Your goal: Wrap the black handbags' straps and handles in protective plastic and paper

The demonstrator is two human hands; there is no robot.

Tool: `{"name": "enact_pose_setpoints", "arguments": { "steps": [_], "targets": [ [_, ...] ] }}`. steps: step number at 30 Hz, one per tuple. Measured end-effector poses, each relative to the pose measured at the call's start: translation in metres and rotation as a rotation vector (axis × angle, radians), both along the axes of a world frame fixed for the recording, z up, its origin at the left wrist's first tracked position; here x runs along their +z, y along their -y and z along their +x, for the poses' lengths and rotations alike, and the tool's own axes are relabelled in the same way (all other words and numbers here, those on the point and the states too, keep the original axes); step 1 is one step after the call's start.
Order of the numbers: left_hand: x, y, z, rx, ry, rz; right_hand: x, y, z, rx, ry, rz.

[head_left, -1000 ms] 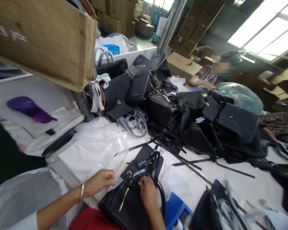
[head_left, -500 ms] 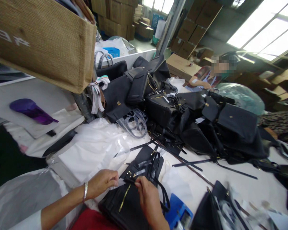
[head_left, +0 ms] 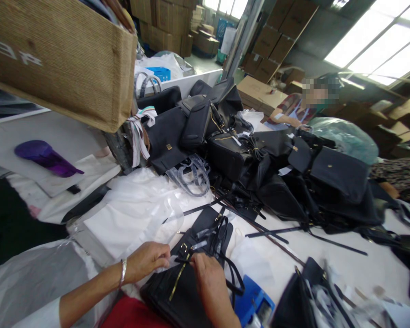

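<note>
A black bag with a gold zipper and buckles lies in front of me on the table, its straps looped over the far part. My left hand is closed in a pinch at the bag's left side, holding what looks like a thin clear plastic wrap. My right hand is closed over the bag and grips a short black strap near the zipper. The wrap and the strap meet between the two hands. The right fingertips are partly hidden behind the hand.
White plastic sheets lie beyond my left hand. A blue tool or dispenser sits right of the bag. Several black bags are heaped across the table. A burlap bag hangs upper left. Another person is behind the heap.
Both hands keep their grips and have shifted only slightly. The bag and the things around it stay in place.
</note>
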State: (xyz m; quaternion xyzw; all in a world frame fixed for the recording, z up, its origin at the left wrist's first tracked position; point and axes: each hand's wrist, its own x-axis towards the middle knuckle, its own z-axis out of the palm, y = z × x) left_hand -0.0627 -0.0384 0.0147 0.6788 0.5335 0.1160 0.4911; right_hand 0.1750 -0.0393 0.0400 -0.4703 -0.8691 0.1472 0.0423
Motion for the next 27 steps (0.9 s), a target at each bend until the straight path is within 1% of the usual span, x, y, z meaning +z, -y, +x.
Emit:
{"name": "enact_pose_setpoints", "arguments": {
  "steps": [5, 9, 12, 15, 18, 20, 22, 25, 27],
  "targets": [
    [0.004, -0.003, 0.001, -0.004, 0.023, -0.012, -0.002, -0.002, -0.002, 0.041, 0.070, 0.062],
    [0.004, -0.004, 0.001, 0.019, 0.070, -0.060, -0.003, -0.003, -0.005, 0.101, 0.052, 0.022],
    [0.000, -0.002, 0.003, 0.051, 0.142, -0.160, -0.002, -0.006, -0.008, 0.125, 0.040, -0.016],
    [-0.007, 0.004, 0.009, 0.109, 0.226, -0.281, 0.000, -0.006, -0.014, 0.091, 0.000, -0.074],
    [-0.012, 0.008, 0.014, 0.174, 0.295, -0.341, 0.002, -0.003, -0.021, 0.061, -0.113, -0.182],
    [-0.013, 0.009, 0.015, 0.202, 0.335, -0.352, 0.003, -0.002, -0.022, 0.044, -0.182, -0.257],
    [-0.012, 0.008, 0.015, 0.223, 0.348, -0.356, 0.005, -0.002, -0.017, 0.009, -0.206, -0.296],
    [-0.010, 0.003, 0.012, 0.233, 0.314, -0.347, 0.006, -0.007, -0.003, -0.045, -0.159, -0.305],
    [-0.008, -0.001, 0.011, 0.202, 0.256, -0.317, 0.007, -0.010, 0.004, -0.050, -0.108, -0.297]
  ]
}}
